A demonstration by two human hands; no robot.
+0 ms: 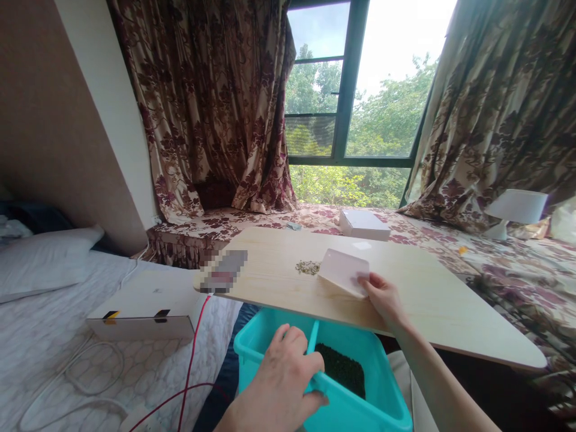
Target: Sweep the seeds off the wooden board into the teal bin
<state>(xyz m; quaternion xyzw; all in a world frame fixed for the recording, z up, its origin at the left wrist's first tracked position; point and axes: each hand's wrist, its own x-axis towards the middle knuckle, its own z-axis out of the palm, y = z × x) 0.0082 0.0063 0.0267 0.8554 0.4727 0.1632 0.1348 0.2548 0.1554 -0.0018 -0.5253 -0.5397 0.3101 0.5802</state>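
In my right hand [382, 298] is a thin whitish, semi-clear scraper sheet [344, 270], pinched at its lower right corner and tilted over the table [270, 264]. Its left edge comes close to a small pile of greenish-brown, seed-like bits [308, 267]. My left hand [288, 372] grips the near side of a turquoise bin [382, 384], its fingers curled over the rim by the divider. The bin sits below the table's front edge. Dark loose grains [339, 367] lie in its right compartment; my left hand partly hides the left one.
A blurred phone-like device [225, 273] with a red cable [193, 354] lies at the table's left end. A white box [144, 303] rests on the bed [45, 342]. Behind the table are another white box [364, 224] and, farther right, a lamp [517, 207].
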